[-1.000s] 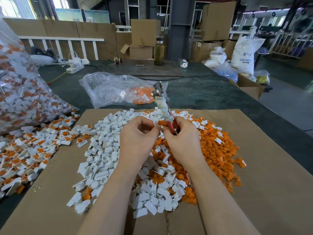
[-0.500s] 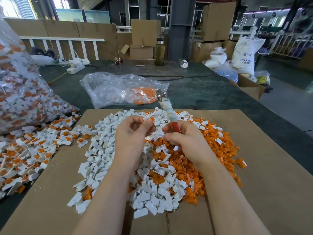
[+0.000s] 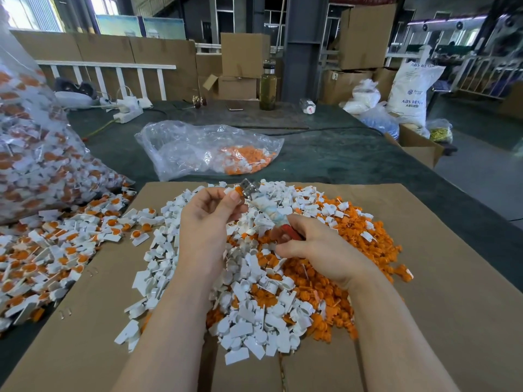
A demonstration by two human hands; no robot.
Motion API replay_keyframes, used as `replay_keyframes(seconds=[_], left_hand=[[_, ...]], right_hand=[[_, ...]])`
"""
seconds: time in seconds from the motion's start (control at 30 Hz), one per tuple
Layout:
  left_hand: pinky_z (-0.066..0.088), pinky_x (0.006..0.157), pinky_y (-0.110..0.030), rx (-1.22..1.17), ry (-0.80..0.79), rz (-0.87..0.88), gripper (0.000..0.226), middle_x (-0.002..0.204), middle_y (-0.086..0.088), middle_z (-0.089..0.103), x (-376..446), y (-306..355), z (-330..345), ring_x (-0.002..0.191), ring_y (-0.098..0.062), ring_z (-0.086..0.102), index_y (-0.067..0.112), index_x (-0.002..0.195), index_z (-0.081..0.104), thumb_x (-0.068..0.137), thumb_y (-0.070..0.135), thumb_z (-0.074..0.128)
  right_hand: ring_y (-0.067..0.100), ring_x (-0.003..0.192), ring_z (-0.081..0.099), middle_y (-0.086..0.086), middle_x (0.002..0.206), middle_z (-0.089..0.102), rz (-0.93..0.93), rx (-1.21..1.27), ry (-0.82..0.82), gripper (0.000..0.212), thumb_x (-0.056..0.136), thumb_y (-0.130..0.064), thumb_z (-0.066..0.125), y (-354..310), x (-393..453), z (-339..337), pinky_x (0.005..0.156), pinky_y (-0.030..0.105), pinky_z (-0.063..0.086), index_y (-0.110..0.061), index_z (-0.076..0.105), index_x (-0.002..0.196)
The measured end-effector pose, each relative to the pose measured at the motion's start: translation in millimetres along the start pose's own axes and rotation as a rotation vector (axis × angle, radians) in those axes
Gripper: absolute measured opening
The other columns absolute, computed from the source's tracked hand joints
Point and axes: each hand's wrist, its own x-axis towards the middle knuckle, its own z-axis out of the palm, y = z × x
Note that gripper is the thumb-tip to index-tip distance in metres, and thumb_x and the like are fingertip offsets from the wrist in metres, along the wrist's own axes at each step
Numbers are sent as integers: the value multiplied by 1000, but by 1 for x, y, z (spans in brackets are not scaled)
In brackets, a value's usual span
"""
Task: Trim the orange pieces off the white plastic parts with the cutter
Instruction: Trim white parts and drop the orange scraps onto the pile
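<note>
Where the left hand (image 3: 208,213) pinches a small white plastic part with an orange piece (image 3: 232,190), the metal head of the red-handled, tape-wrapped cutter (image 3: 266,206) meets it just beyond the fingertips. Cutter's long axis slants back to the right hand (image 3: 314,247), wrapped round the handles. Blades' bite hidden.

left hand (image 3: 206,219) pinching, apparently, right hand (image 3: 319,247) curled, gripping, forearms extended
</note>
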Motion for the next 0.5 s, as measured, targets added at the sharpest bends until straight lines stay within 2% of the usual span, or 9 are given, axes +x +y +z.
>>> replay_keyframes(seconds=[0.07,0.13,0.2,0.3,0.4,0.5], left_hand=[[55,67,-19,-11,1,-12,10,70,4,69,1,1,-1,67,-11,69,11,83,64,92,6,65],[55,68,-18,-19,-8,-18,8,69,4,68,2,1,-2,66,-11,69,10,85,64,92,6,64],[55,67,-18,-24,-16,-21,7,69,4,67,2,2,-3,65,-10,69,9,86,64,93,6,64],[54,67,-18,-24,-19,-18,8,68,5,66,2,3,-4,64,-9,67,9,86,64,93,5,63],[54,66,-17,-29,-7,-8,10,64,8,65,1,3,-3,62,-7,66,9,84,63,93,5,62],[54,66,-18,-35,-4,-1,11,63,9,65,1,4,-3,61,-6,65,9,84,63,94,5,61]], right_hand=[[10,77,59,1,89,61,-9,-9,-25,12,84,-24,70,3,1,-1,72,30,48,-27,59,89],[-1,69,55,-8,84,59,-11,-26,-32,19,86,-22,69,5,1,-2,64,20,43,-34,55,83],[-2,68,56,-14,80,58,-19,-37,-18,21,86,-21,68,5,2,0,62,18,41,-36,54,81],[-7,54,50,-18,63,53,-60,-69,14,27,85,-17,67,4,5,2,51,10,36,-34,53,71],[-7,50,50,-27,57,54,-85,-116,33,28,87,-12,64,5,6,6,45,9,35,-32,53,71],[-6,49,51,-18,59,56,-85,-134,48,25,86,-8,61,6,8,9,43,10,36,-30,58,74]])
